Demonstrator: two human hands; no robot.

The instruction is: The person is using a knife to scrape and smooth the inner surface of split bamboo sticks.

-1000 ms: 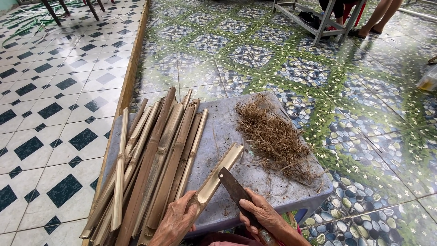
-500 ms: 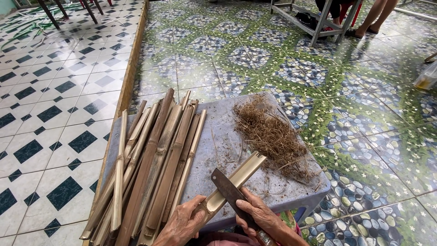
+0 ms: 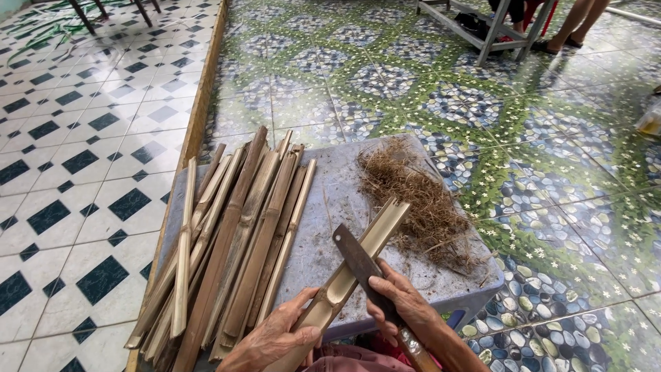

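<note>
Left hand [image 3: 275,337] grips a split, pale green-tan bamboo half-stalk [image 3: 358,265] over the grey table [image 3: 330,200]. Right hand [image 3: 399,306] clasps a dark flat-bladed knife [image 3: 358,265], blade laid in the trough. Risk: blade skidding off the slick inner wall toward the left fingers.

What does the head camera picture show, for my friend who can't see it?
A person's left hand holds a split bamboo strip while the right hand lays a dark knife blade across it. They work over a grey board with a pile of bamboo slats on its left and brown shavings on its right, above a tiled floor.
</note>
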